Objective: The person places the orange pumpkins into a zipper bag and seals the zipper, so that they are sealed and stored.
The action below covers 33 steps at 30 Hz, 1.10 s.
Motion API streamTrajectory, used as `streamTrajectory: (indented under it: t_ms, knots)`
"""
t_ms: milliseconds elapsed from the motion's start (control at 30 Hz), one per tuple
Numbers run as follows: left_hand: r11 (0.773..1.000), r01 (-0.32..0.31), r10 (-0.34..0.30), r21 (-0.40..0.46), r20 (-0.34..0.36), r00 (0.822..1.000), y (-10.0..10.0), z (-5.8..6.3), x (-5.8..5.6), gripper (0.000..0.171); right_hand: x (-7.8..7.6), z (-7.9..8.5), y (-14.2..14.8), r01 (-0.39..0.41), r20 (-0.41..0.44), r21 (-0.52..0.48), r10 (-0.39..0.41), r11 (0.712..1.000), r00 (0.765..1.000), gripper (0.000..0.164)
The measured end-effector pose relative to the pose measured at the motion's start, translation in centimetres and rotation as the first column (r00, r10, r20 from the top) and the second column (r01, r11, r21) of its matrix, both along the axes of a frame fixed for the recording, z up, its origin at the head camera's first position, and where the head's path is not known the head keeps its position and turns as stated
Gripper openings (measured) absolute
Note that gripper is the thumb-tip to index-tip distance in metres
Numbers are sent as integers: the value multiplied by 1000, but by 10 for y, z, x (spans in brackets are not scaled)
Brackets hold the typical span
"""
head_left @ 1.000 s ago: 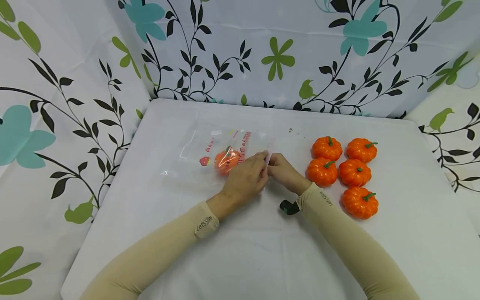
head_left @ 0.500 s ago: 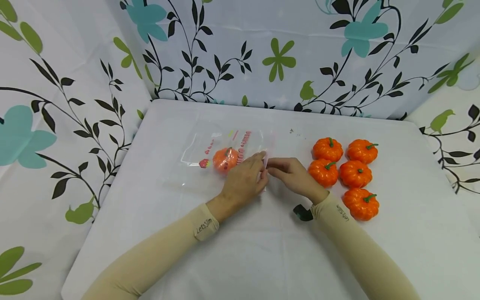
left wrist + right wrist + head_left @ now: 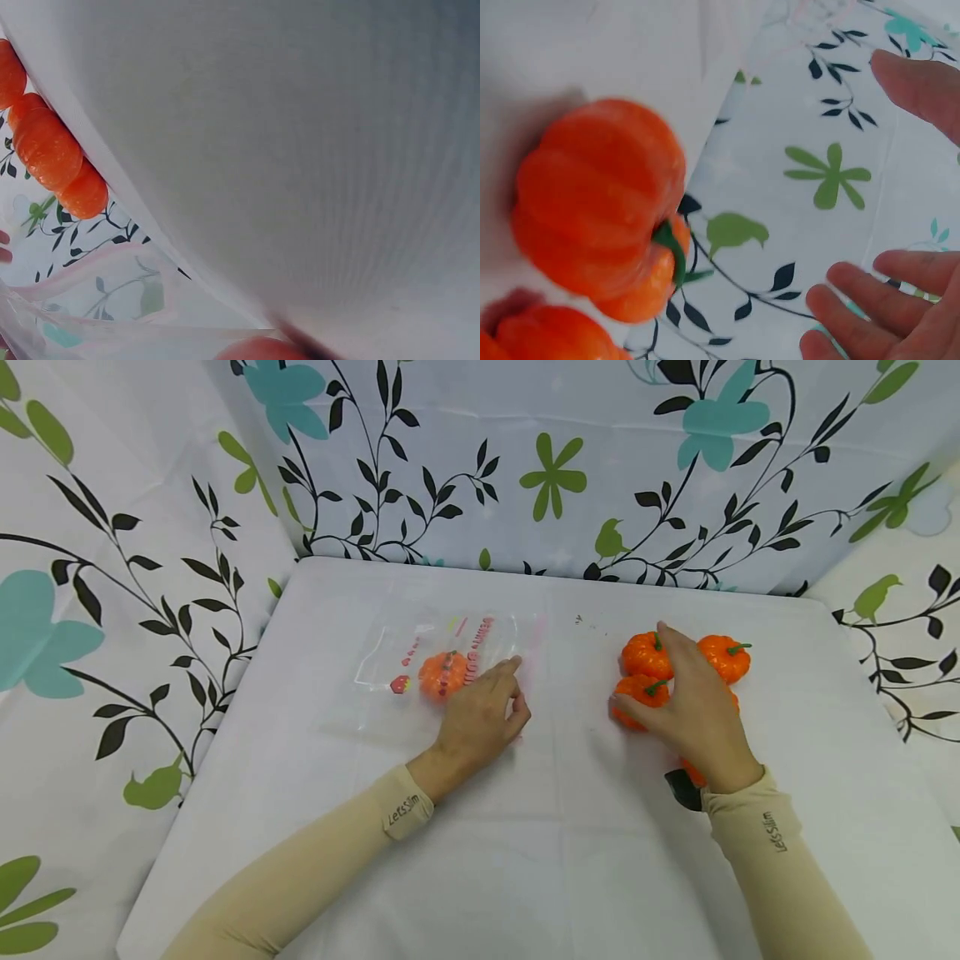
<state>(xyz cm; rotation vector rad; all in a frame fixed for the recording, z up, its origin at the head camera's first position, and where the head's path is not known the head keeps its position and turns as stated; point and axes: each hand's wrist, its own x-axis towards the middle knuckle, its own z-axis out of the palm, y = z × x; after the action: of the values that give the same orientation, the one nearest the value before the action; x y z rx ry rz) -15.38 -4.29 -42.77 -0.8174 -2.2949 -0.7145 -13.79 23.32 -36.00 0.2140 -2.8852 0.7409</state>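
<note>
A clear zip bag [image 3: 375,706] with pink and red print lies on the table, one small orange pumpkin [image 3: 442,677] inside it. My left hand [image 3: 476,718] rests on the bag near its pink-edged mouth, thumb and forefinger apart. In the left wrist view the bag's mouth [image 3: 82,266] gapes, with film stretched across below. My right hand [image 3: 701,710] is over the group of orange pumpkins, thumb and fingers spread around the near-left pumpkin [image 3: 636,702] without a visible grip. In the right wrist view, a pumpkin [image 3: 600,195] with a green stem sits apart from the spread fingers.
Other pumpkins stand close by: one at the back left [image 3: 645,654], one at the back right [image 3: 723,656], and others partly hidden under my right hand. A white cloth covers the table [image 3: 480,877]; a leaf-patterned curtain [image 3: 450,443] hangs behind it.
My right hand has left the bag's mouth and moved right to the pumpkins, its fingers spreading. My left hand stays at the bag, its thumb and forefinger now farther apart.
</note>
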Motion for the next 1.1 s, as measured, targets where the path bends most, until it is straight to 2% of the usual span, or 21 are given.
streamTrajectory:
  t_ms: [100, 400, 733, 967, 1100]
  knots:
    - [1000, -2, 2, -4, 3, 1000, 0, 0, 0, 7, 1, -5, 7, 42, 19, 74, -43, 996, 999, 111]
    - [1000, -17, 17, -5, 13, 1000, 2, 1, 1, 8, 5, -35, 19, 78, 105, 238, -105, 968, 989, 120]
    - [1000, -21, 21, 13, 37, 999, 3, 2, 2, 8, 2, -44, 22, 73, 137, 249, -110, 966, 984, 108]
    - [1000, -17, 16, 15, 50, 999, 2, 3, 2, 8, -1, -47, 23, 88, 108, 219, -114, 972, 988, 82]
    - [1000, -12, 11, 20, 52, 999, 2, 3, 2, 8, -1, -47, 20, 78, 135, 202, -106, 976, 985, 84]
